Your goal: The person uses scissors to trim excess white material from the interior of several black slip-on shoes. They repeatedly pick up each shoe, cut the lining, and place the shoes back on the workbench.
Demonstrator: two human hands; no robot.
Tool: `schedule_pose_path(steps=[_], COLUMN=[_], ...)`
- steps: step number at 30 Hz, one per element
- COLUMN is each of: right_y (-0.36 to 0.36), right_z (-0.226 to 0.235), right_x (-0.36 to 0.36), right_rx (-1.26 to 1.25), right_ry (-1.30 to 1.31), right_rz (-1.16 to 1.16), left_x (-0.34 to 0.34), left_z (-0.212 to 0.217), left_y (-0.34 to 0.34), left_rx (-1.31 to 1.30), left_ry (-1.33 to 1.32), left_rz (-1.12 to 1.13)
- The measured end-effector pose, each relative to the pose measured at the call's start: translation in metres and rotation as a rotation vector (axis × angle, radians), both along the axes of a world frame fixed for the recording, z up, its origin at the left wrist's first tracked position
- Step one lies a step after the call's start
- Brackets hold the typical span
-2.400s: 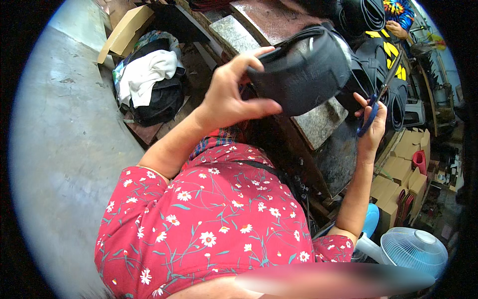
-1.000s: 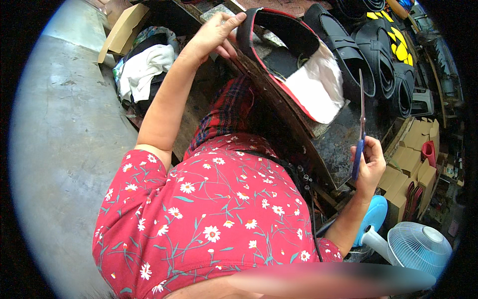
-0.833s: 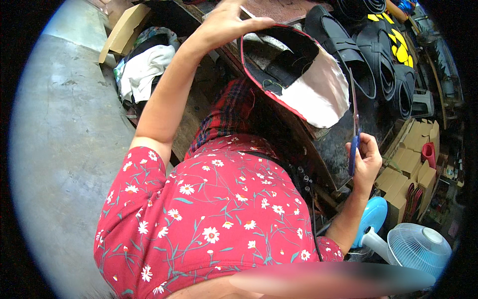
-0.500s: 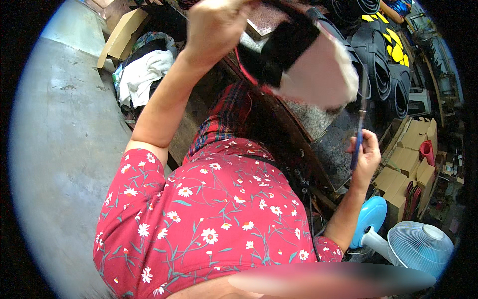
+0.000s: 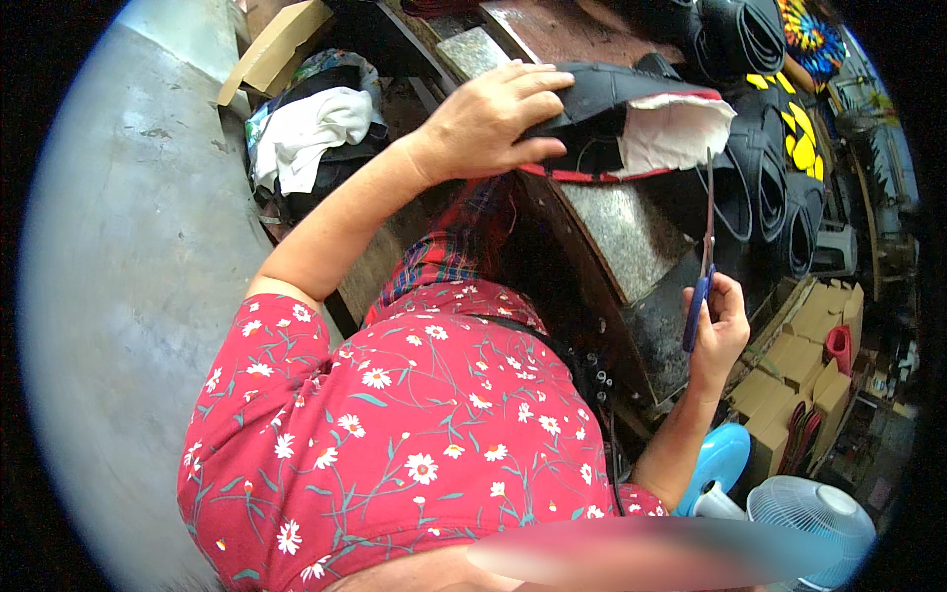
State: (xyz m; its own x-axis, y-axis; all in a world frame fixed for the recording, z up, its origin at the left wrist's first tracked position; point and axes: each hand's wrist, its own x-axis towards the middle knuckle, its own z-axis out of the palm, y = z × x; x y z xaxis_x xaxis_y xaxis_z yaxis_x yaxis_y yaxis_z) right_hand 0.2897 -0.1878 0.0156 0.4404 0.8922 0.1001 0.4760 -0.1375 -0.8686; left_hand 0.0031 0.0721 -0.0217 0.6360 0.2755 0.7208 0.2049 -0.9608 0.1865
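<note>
My left hand [image 5: 493,118] grips the left end of a black piece with red edging, which looks like a shoe upper [image 5: 607,91]. The fingers lie over its top and the thumb underneath. White lining [image 5: 676,135] shows in the opening at its right end. In my right hand [image 5: 722,331] is a pair of scissors [image 5: 698,308] with blue handles, held by the loops. Their blades point away from me, and the tips are at the lining's right edge; whether they touch it I cannot tell.
A stone slab [image 5: 631,237] lies on the bench below the piece. Rolled black pieces [image 5: 755,187] and yellow shapes [image 5: 804,148] are at the far right, beside another person's patterned sleeve [image 5: 814,39]. Cardboard boxes [image 5: 789,355] and a blue fan [image 5: 809,513] stand right. White cloth [image 5: 311,138] lies left.
The black piece has turned, so its black outer side shows more and less of the white lining. My left hand has come down and right, nearer me. The scissors stay in my right hand.
</note>
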Motion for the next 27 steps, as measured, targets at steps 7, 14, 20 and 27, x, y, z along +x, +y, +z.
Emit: schedule_pose_path(steps=[7,14,20,27], right_y=[0.015,0.050,0.072,0.070], right_z=[0.017,0.084,0.116,0.124], right_x=[-0.009,-0.003,0.000,0.009], right_rx=[0.028,-0.084,-0.207,-0.238], right_ry=[-0.538,-1.245,-1.335,-1.376], right_rz=[-0.001,0.018,0.159,0.168], left_x=[0.015,0.035,0.067,0.086], left_z=[0.010,0.014,0.025,0.018], left_y=[-0.018,-0.018,-0.001,0.008], left_rx=[-0.011,-0.129,-0.059,0.063], left_ry=[0.126,-0.038,-0.048,0.104], left_rz=[-0.022,0.092,0.180,0.180])
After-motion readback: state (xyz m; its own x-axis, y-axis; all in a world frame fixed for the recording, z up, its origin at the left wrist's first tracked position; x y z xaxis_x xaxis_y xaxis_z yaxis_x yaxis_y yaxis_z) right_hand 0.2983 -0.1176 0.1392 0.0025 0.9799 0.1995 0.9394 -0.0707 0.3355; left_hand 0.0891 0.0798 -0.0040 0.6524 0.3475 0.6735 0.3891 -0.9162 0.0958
